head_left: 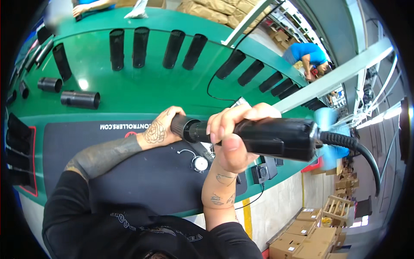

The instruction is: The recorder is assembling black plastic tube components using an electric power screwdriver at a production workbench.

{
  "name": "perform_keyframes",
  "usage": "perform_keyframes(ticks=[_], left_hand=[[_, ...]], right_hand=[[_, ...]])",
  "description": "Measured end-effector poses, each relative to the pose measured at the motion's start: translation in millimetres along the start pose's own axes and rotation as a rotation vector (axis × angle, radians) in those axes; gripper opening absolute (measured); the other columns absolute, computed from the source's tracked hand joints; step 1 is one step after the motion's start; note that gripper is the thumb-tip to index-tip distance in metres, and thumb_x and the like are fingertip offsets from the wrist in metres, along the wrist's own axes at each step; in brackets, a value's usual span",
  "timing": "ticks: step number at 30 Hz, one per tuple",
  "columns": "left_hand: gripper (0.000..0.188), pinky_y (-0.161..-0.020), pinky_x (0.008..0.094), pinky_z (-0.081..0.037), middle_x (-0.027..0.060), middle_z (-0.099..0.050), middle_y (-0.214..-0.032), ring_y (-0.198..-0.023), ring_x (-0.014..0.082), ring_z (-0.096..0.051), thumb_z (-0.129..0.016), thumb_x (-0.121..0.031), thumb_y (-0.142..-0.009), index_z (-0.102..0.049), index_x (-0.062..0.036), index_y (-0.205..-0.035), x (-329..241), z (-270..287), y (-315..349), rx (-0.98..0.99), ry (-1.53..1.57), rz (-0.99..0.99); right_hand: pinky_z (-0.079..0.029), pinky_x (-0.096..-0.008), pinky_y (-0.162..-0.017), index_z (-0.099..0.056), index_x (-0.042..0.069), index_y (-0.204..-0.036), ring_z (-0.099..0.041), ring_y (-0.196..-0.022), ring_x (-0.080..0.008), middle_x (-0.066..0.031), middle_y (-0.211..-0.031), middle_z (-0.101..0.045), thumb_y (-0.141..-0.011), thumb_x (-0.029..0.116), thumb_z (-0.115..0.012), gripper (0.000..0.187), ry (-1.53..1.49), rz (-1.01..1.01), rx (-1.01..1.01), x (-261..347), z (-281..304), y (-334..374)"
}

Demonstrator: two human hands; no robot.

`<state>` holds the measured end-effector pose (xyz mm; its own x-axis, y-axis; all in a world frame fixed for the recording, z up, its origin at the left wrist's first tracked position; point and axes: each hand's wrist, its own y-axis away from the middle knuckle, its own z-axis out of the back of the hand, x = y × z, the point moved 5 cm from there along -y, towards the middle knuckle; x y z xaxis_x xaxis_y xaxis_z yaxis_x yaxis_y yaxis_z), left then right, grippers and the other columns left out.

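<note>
My left hand is wrapped round a short black ribbed tube above the dark mat. In my right hand lies a thick black electric screwdriver, held level, with a corded cable leaving its back end. The screwdriver's front end points into the open mouth of the tube; its tip is hidden there. Below the hands, on the mat, sits a small round silver-white part with a thin white wire. Some small items beneath my right hand are partly covered.
Several black tubes stand along the green table; two lie at left. A red-edged tray holds more. A black device with a cord is right of the mat. A metal post crosses at right; a person in blue bends beyond.
</note>
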<state>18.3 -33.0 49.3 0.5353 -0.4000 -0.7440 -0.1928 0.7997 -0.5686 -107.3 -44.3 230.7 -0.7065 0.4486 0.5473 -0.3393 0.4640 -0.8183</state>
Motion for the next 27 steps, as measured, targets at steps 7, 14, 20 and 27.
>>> perform_keyframes(ticks=[7,14,20,27], left_hand=[[0.060,-0.078,0.0368,-0.047,0.0152,-0.056,-0.097,-0.093,0.0301,-0.058,-0.078,-0.008,-0.058,-0.043,-0.0076,-0.107,11.1,-2.6,-8.7,0.062,0.033,0.228],[0.063,-0.081,0.0385,-0.047,0.0156,-0.057,-0.100,-0.094,0.0313,-0.058,-0.079,-0.013,-0.059,-0.043,-0.0060,-0.110,11.5,-11.6,-8.7,0.091,-0.018,0.157],[0.066,-0.085,0.0393,-0.045,0.0151,-0.054,-0.108,-0.102,0.0327,-0.054,-0.080,-0.010,-0.057,-0.043,-0.0065,-0.112,-15.8,-7.3,-12.1,0.120,-0.102,0.099],[0.061,-0.082,0.0384,-0.047,0.0149,-0.056,-0.102,-0.097,0.0322,-0.057,-0.080,-0.011,-0.058,-0.045,-0.0072,-0.108,-14.3,-1.9,-17.1,0.147,-0.054,0.139]], right_hand=[[-0.046,-0.0287,-0.049,-0.036,0.006,-0.096,-0.045,-0.050,-0.0140,-0.0082,-0.064,-0.045,-0.066,-0.007,-0.062,0.042,-0.011,-0.046,-0.033,-1.3,9.0,0.2],[-0.044,-0.0238,-0.055,-0.040,0.005,-0.095,-0.050,-0.061,-0.0104,-0.0049,-0.069,-0.048,-0.064,-0.004,-0.066,0.041,-0.037,-0.130,-0.040,3.5,12.1,0.8],[-0.040,-0.0219,-0.054,-0.042,0.005,-0.096,-0.049,-0.061,-0.0093,-0.0043,-0.070,-0.049,-0.066,-0.006,-0.065,0.039,0.004,-0.153,-0.027,1.8,19.1,-0.3],[-0.041,-0.0229,-0.056,-0.042,0.004,-0.096,-0.049,-0.061,-0.0100,-0.0048,-0.071,-0.048,-0.068,-0.005,-0.064,0.037,0.002,-0.117,-0.028,4.9,17.1,-2.1]])
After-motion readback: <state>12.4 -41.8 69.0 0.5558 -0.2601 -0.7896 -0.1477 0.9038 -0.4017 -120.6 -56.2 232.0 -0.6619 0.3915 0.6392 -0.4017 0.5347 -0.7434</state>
